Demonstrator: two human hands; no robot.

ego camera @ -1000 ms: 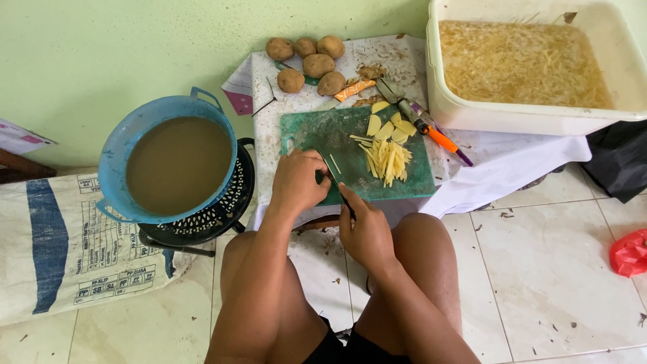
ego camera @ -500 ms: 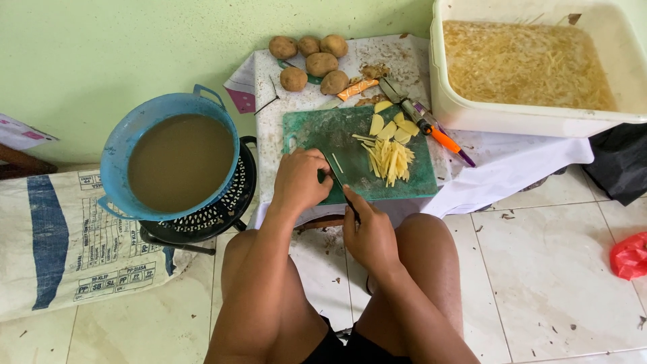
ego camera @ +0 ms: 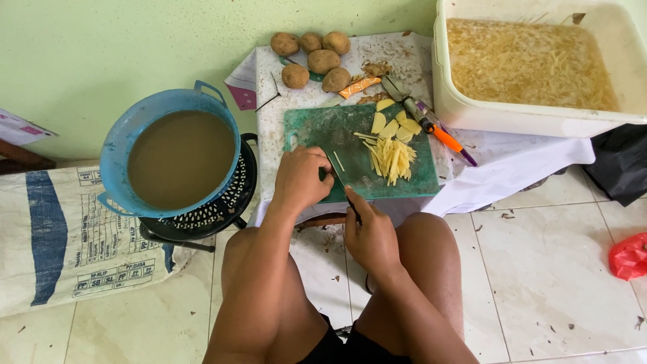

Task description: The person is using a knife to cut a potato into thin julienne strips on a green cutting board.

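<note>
Knife (ego camera: 340, 176) gripped in right hand (ego camera: 369, 236), left hand (ego camera: 301, 178) curled on green board (ego camera: 317, 131), printed white sack (ego camera: 60, 236) left

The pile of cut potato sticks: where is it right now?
In the head view, the potato sticks lie on the right half of the green cutting board, just below the potato slices and right of the knife blade.

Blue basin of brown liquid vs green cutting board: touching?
Apart. Head view shows white tabletop between blue basin and green cutting board.
</note>
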